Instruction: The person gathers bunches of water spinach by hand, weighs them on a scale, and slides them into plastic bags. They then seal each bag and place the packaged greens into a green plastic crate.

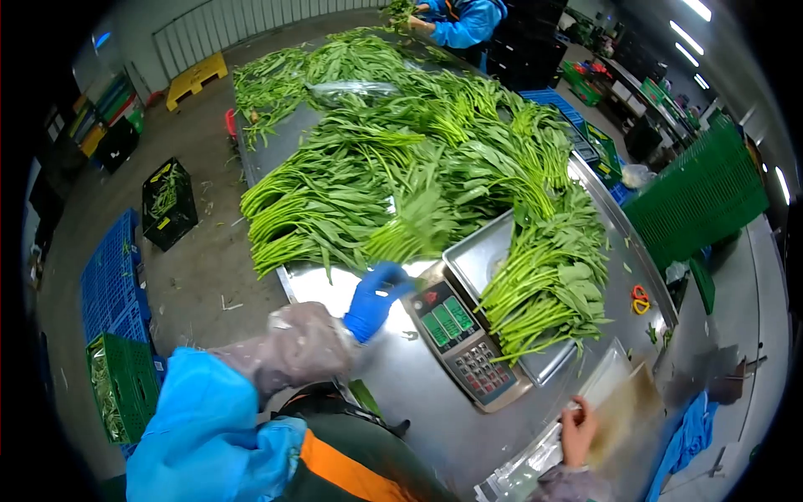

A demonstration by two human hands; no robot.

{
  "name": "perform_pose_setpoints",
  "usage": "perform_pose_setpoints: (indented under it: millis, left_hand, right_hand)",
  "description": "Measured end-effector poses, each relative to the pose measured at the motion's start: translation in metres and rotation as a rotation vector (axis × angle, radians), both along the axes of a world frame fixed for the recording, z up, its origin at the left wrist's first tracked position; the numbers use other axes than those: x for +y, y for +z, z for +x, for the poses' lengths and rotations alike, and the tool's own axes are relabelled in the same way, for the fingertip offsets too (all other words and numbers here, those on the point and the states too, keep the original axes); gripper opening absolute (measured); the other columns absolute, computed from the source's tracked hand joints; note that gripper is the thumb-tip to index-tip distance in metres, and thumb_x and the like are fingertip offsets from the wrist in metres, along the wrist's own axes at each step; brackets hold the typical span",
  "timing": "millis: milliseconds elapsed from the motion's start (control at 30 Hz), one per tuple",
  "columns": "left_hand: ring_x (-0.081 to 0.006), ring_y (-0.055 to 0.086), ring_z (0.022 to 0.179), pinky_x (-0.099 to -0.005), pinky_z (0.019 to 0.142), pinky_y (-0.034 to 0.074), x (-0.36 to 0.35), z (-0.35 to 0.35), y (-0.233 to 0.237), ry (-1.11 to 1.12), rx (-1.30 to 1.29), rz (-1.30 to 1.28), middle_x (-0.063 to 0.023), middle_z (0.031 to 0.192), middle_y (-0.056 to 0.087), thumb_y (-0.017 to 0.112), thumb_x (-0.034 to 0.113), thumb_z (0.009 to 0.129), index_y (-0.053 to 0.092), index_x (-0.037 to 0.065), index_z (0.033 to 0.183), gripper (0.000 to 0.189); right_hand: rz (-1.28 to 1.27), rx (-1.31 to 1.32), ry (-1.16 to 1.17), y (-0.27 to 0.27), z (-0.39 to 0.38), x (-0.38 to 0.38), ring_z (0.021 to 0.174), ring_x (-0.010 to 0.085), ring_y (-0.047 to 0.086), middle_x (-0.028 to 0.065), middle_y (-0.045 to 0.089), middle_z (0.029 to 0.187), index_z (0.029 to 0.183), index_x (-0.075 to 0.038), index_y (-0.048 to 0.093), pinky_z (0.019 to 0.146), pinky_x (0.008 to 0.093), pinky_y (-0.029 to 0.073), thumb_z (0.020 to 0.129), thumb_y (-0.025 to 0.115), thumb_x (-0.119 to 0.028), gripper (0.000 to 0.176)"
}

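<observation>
My left hand (372, 303), in a blue glove, is over the metal table left of the scale (477, 351). Its fingers are bent with a gap between them, and nothing shows in its grasp. Just beyond it, a bunch of leafy greens (410, 233) is blurred. More long-stemmed greens (368, 142) cover the table. On the scale's metal tray (552, 366) lies a big bunch of greens (548, 289); the green display is lit. My bare right hand (577, 431) has its fingers curled at the edge of clear plastic bags (535, 460) at the lower right.
Orange-handled scissors (641, 299) lie by the table's right rim. Stacked green crates (698, 197) stand beyond it. Left on the floor are a black crate (167, 203), a blue pallet (115, 280) and a green crate (123, 385). A co-worker's blue sleeve (468, 25) shows across the table.
</observation>
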State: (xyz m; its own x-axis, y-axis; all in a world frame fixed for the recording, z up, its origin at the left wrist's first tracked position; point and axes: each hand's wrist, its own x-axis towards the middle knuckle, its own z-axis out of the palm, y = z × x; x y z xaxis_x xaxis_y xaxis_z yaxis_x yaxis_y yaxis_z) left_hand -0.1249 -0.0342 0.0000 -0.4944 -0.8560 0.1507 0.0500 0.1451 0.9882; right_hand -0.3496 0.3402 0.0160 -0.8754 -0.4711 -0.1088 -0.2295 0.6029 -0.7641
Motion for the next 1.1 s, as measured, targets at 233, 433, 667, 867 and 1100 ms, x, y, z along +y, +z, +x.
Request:
perform_pose_setpoints:
  millis: [233, 433, 667, 867, 1100]
  left_hand:
    - [-0.0225, 0.060, 0.086, -0.0303, 0.074, 0.047, 0.076, -0.065, 0.014, -0.433, 0.099, -0.141, -0.0102, 0.093, 0.060, 0.067, 0.006, 0.077, 0.060, 0.002, 0.099, 0.023]
    - [-0.0269, 0.061, 0.087, -0.0347, 0.077, 0.048, -0.032, -0.061, 0.016, -0.319, -0.122, -0.307, -0.0106, 0.096, 0.062, 0.067, 0.026, 0.078, 0.062, 0.007, 0.102, 0.031]
    - [-0.0269, 0.062, 0.084, -0.0330, 0.077, 0.048, -0.185, -0.038, -0.055, -0.016, -0.486, -0.281, -0.0135, 0.095, 0.064, 0.066, 0.025, 0.077, 0.064, 0.008, 0.097, 0.027]
    - [-0.0249, 0.062, 0.079, -0.0323, 0.074, 0.049, -0.187, -0.043, -0.088, -0.077, -0.418, -0.117, -0.0144, 0.090, 0.065, 0.064, 0.020, 0.078, 0.064, 0.008, 0.099, 0.024]
    - [-0.0259, 0.061, 0.088, -0.0333, 0.078, 0.049, -0.188, -0.030, -0.093, -0.065, -0.346, -0.094, -0.0139, 0.101, 0.061, 0.067, 0.019, 0.073, 0.061, 0.007, 0.103, 0.032]
  right_hand:
    - [-0.518, -0.354, 0.055, 0.048, 0.096, -0.196, 0.051, 0.0056, 0.045, 0.0009, 0.054, 0.072, 0.101, 0.001, 0.057, 0.046, 0.0193, 0.038, 0.084, 0.056, -0.006, 0.018]
    - [-0.167, 0.323, -0.084, 0.056, 0.004, -0.201, 0.054, 0.0077, 0.052, 0.0049, 0.057, 0.064, 0.087, 0.002, 0.062, 0.048, 0.0227, 0.041, 0.085, 0.059, -0.014, 0.016]
    - [-0.087, -0.154, 0.023, 0.056, 0.080, -0.298, 0.060, 0.0129, 0.062, 0.0101, 0.063, 0.076, 0.104, 0.005, 0.060, 0.048, 0.0252, 0.046, 0.080, 0.066, -0.018, 0.034]
    - [-0.024, -0.578, 0.040, -0.090, 0.123, -0.419, 0.049, 0.0173, 0.060, 0.0169, 0.064, 0.073, 0.103, 0.015, 0.052, 0.043, 0.0254, 0.048, 0.077, 0.069, -0.022, 0.049]
    - [0.027, -0.137, 0.193, -0.118, 0.105, -0.407, 0.043, 0.0179, 0.058, 0.0124, 0.061, 0.056, 0.082, 0.002, 0.067, 0.044, 0.0311, 0.045, 0.078, 0.063, -0.020, 0.022]
